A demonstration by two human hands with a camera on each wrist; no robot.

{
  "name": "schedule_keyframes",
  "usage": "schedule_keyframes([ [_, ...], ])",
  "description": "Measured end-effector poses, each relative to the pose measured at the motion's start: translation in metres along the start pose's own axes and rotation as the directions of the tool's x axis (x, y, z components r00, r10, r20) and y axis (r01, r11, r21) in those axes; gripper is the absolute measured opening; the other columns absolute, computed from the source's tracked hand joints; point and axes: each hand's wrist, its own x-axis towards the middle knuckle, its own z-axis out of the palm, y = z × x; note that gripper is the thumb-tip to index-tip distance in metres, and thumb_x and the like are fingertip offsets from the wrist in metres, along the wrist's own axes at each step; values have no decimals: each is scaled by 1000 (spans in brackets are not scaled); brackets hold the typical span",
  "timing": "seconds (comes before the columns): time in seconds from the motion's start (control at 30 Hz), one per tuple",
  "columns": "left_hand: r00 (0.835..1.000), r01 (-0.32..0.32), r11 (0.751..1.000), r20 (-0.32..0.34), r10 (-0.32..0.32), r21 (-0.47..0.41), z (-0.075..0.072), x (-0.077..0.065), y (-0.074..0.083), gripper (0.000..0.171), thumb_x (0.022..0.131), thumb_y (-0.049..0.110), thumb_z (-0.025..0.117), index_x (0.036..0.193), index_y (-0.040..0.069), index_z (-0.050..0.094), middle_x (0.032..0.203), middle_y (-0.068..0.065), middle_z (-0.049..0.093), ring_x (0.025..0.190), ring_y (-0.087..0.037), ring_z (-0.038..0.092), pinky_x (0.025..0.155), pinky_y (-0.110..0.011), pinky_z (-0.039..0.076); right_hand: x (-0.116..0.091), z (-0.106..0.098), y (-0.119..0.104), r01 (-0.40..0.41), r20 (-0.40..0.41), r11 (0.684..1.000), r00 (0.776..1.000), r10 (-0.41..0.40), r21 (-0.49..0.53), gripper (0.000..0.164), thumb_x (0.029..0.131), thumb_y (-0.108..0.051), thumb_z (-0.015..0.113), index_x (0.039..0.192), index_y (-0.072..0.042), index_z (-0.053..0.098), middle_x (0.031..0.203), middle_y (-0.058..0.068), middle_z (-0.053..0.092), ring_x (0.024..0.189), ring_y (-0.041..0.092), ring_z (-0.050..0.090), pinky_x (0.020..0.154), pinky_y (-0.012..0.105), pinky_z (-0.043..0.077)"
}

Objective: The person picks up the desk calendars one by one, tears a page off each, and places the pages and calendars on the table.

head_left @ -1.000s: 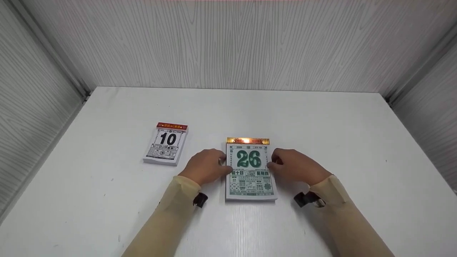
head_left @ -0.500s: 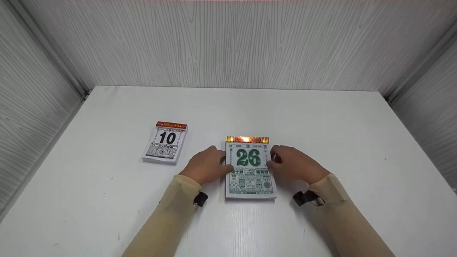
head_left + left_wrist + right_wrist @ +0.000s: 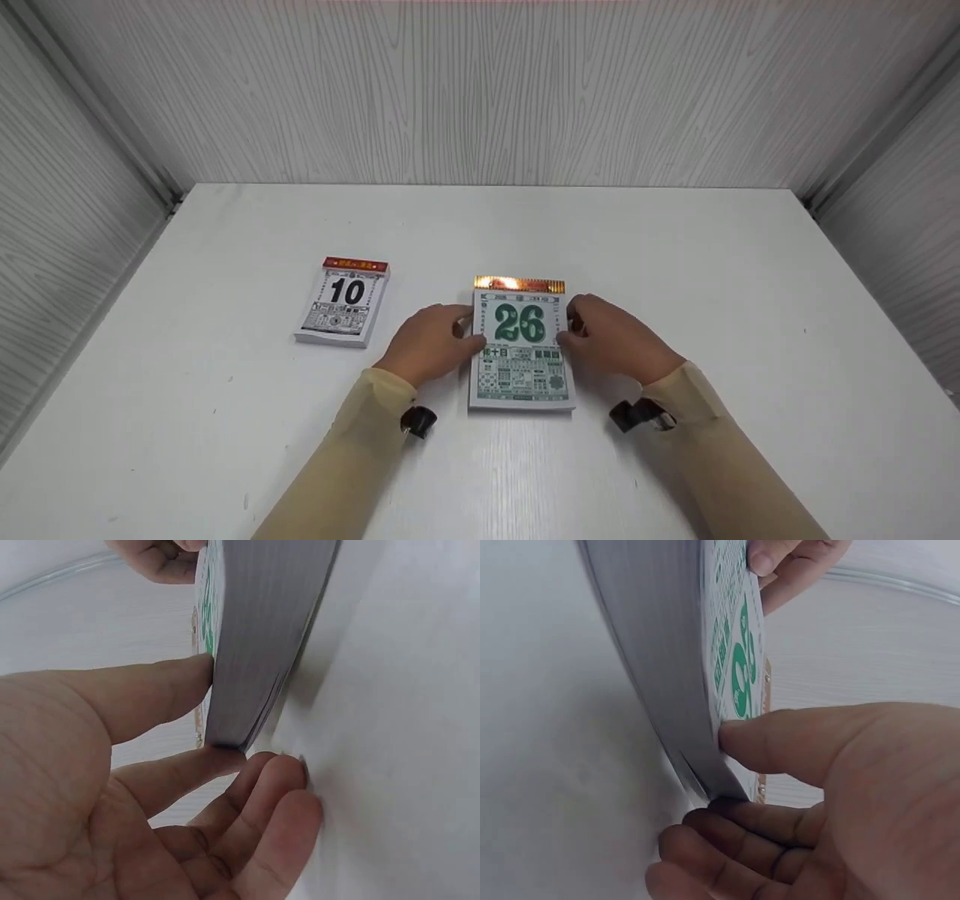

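Observation:
A thick tear-off calendar (image 3: 525, 371) with a green 26 and a shiny gold-and-red top strip lies face up between my hands in the head view. My left hand (image 3: 431, 343) grips its left edge, the thumb on the front face and the index finger at the thick side of the page block (image 3: 259, 630). On the opposite edge, my right hand (image 3: 619, 337) holds it the same way, its thumb (image 3: 757, 739) near the green number. The other fingers of both hands curl close to the table. Whether the calendar's underside touches the table cannot be told.
A smaller tear-off calendar (image 3: 337, 319) with a black 10 and a red top strip lies to the left. Both rest over a white table (image 3: 675, 240), enclosed by grey wood-grain panels (image 3: 480, 90) at the back and sides.
The green-numbered calendar has moved slightly away from me, toward the back of the table, with both hands keeping their grip. The smaller calendar stays in its place.

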Motion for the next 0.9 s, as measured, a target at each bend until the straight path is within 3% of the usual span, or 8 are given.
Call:
schedule_keyframes([
  [0.2, 1000, -3, 989, 8, 4, -148, 0, 3, 1, 63, 100, 32, 66, 158, 26, 43, 123, -6, 69, 112, -24, 63, 98, -44, 50, 2, -2, -2, -30, -42, 999, 999, 32, 38, 28, 104, -21, 61, 124, -3, 52, 117, 12, 63, 102, 27, 59, 90, 43, 51],
  [0.43, 999, 4, 937, -29, -15, -349, -2, 6, 2, 66, 102, 21, 65, 161, 23, 37, 118, -4, 68, 94, -18, 68, 76, -32, 57, 4, -4, -5, -9, -122, 984, 992, 32, 180, 35, 105, -20, 61, 132, -5, 45, 117, 12, 69, 104, 26, 66, 93, 44, 52],
  [0.53, 997, -8, 916, -73, -23, -401, -3, 8, 2, 66, 101, 18, 67, 161, 24, 38, 119, -5, 67, 98, -17, 69, 77, -32, 57, 6, -8, -7, 16, -157, 943, 987, 38, 331, 37, 104, -16, 62, 134, -5, 42, 118, 14, 67, 106, 27, 68, 92, 44, 56],
  [0.7, 989, -80, 880, -147, 12, -468, -4, 11, 6, 67, 101, 13, 67, 161, 24, 39, 120, -6, 68, 105, -18, 70, 87, -35, 57, 7, -14, -8, 51, -203, 833, 976, 74, 551, 44, 104, -10, 60, 140, -4, 37, 119, 18, 63, 106, 30, 70, 88, 39, 60],
  [0.9, 974, -166, 853, -219, 62, -495, -11, 13, 14, 66, 101, 16, 67, 161, 24, 38, 120, -4, 69, 105, -16, 69, 92, -38, 56, 11, -26, -9, 92, -278, 802, 956, 95, 590, 46, 105, -12, 60, 149, -6, 46, 120, 13, 63, 106, 25, 70, 86, 33, 60],
])
